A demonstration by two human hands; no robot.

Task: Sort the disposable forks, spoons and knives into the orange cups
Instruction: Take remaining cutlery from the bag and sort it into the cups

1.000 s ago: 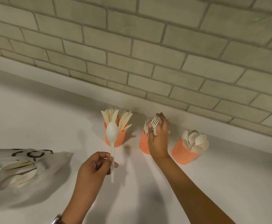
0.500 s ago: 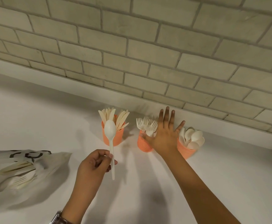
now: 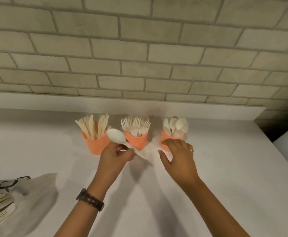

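Observation:
Three orange cups stand in a row by the wall: the left cup (image 3: 95,145) holds knives, the middle cup (image 3: 137,141) holds forks, the right cup (image 3: 165,139) holds spoons. My left hand (image 3: 115,157) grips a white plastic spoon (image 3: 116,136) by its handle, bowl up and tilted left, in front of the knife and fork cups. My right hand (image 3: 181,157) hovers just in front of the spoon cup, fingers apart and holding nothing, its fingertips close to the spoon's handle end.
A plastic bag (image 3: 20,200) with more cutlery lies at the lower left of the white counter (image 3: 225,168). A brick wall rises behind the cups. The counter ends at a dark gap on the right.
My right hand drew back from the fork cup and dropped low in front of the spoon cup. My left hand carried the spoon toward the cups and tilted it left.

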